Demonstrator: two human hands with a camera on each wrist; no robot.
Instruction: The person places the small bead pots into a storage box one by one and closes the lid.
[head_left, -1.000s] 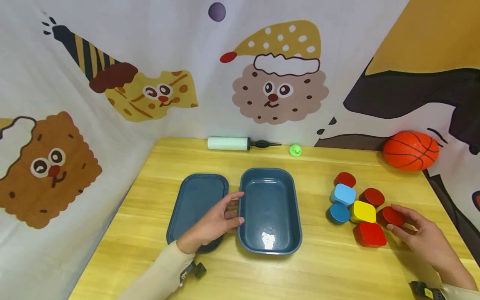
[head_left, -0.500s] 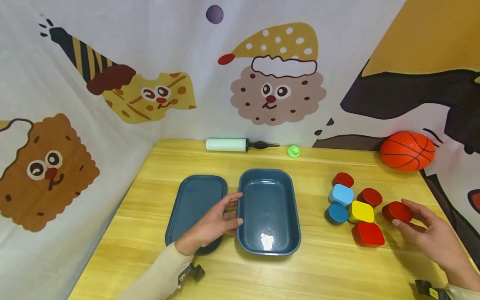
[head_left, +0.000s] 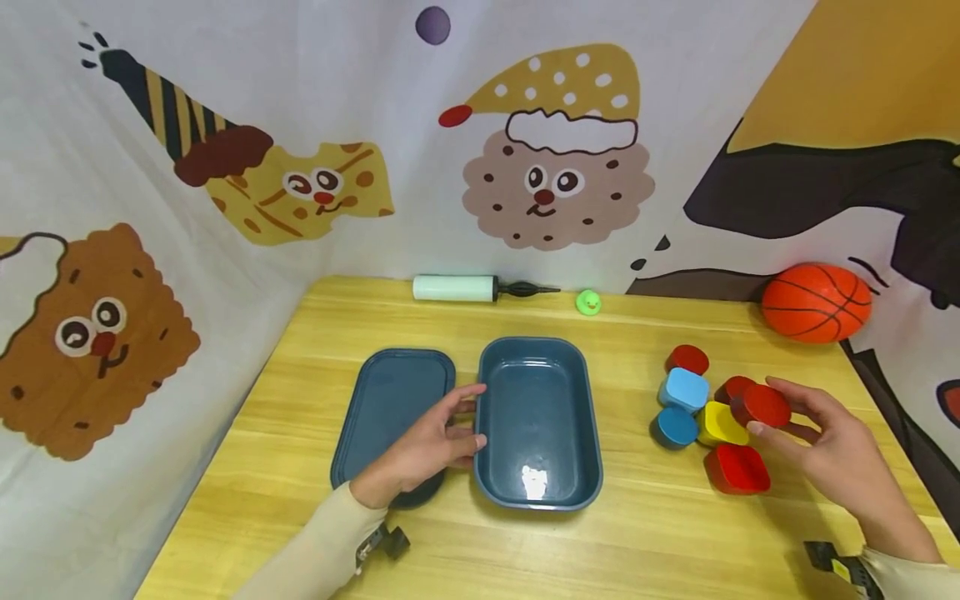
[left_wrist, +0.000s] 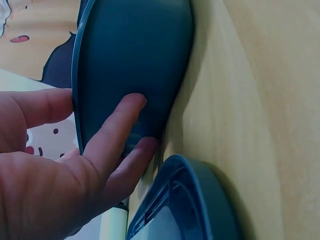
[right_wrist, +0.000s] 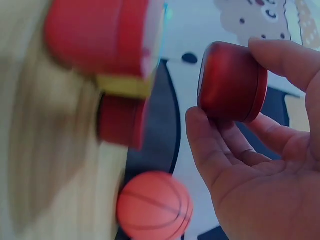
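Note:
My right hand point(head_left: 840, 446) pinches a small round red tin point(head_left: 765, 407) between thumb and fingers; in the right wrist view the tin point(right_wrist: 231, 82) is lifted off the table. Just behind it in the head view are another red tin point(head_left: 731, 388) and a yellow square tin point(head_left: 722, 425). My left hand point(head_left: 427, 442) touches the left side of a deep dark blue box point(head_left: 536, 417), with nothing inside it. In the left wrist view the fingers lie along the box's outer wall point(left_wrist: 145, 50), none curled round it. Left of the box lies its flat lid point(head_left: 390, 400).
Near the lifted tin stand a red square tin point(head_left: 738, 469), a dark blue tin point(head_left: 675, 427), a light blue tin point(head_left: 685, 388) and a red tin point(head_left: 687, 359). Along the back lie a hand pump point(head_left: 457, 288), a green duck point(head_left: 588, 302) and an orange basketball point(head_left: 817, 302).
My right hand has taken the round red tin away from the group to the right, then raised it and brought it back leftward over the other tins. The left hand keeps its place.

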